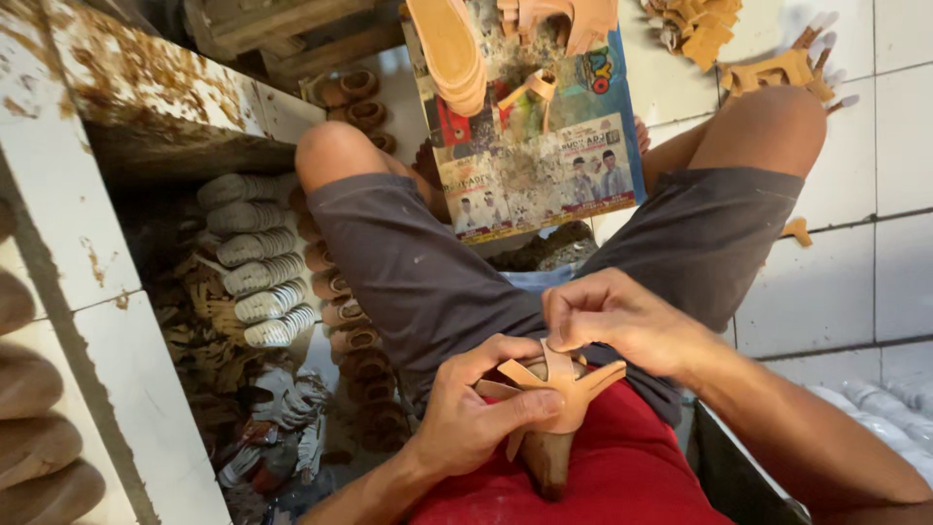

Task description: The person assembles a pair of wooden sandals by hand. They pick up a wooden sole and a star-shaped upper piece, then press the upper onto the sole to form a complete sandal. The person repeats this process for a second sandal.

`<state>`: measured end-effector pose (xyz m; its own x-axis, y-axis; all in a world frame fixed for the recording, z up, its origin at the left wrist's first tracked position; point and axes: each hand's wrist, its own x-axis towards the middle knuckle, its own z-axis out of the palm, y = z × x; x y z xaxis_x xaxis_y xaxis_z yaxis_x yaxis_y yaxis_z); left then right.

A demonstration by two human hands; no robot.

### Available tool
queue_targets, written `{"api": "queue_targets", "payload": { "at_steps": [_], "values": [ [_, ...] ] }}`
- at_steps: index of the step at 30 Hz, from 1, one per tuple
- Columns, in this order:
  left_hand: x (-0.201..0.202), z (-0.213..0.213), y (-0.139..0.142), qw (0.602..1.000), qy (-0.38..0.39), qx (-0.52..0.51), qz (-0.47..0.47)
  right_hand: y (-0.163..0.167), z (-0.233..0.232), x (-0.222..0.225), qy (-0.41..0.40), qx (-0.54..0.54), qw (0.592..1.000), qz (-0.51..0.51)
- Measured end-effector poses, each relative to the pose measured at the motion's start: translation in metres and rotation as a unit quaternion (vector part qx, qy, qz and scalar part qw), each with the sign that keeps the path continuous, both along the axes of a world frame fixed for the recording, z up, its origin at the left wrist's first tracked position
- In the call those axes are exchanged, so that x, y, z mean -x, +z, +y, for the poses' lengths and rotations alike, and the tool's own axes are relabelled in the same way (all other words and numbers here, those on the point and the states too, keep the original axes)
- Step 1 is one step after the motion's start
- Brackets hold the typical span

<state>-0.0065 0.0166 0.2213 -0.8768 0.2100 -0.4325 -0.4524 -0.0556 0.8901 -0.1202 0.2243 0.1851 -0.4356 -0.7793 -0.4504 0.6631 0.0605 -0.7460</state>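
Left hand (476,413) grips tan strap piece (559,384) on wooden form (546,457); right hand (607,316) pinches strap end.

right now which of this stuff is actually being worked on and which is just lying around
In hand:
- tan strap upper, pinched by the left hand and right hand
- wooden last under it, on the lap

Lying about:
- printed board on the floor
- tan soles on that board
- white soles stacked by the left knee
- strap pieces on the tiles
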Motion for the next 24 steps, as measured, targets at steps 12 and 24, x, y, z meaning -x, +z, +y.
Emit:
{"api": "queue_targets", "payload": {
  "at_steps": [12, 24],
  "values": [
    [0.007, -0.009, -0.004, 0.998, -0.038, -0.019, 0.050, -0.016, 0.008, -0.019, -0.018, 0.007, 0.999, -0.033],
    [0.003, -0.017, -0.008, 0.998, -0.035, -0.041, 0.020, -0.012, 0.013, 0.008, -0.019, 0.156, 0.762, 0.629]
  ]
}}
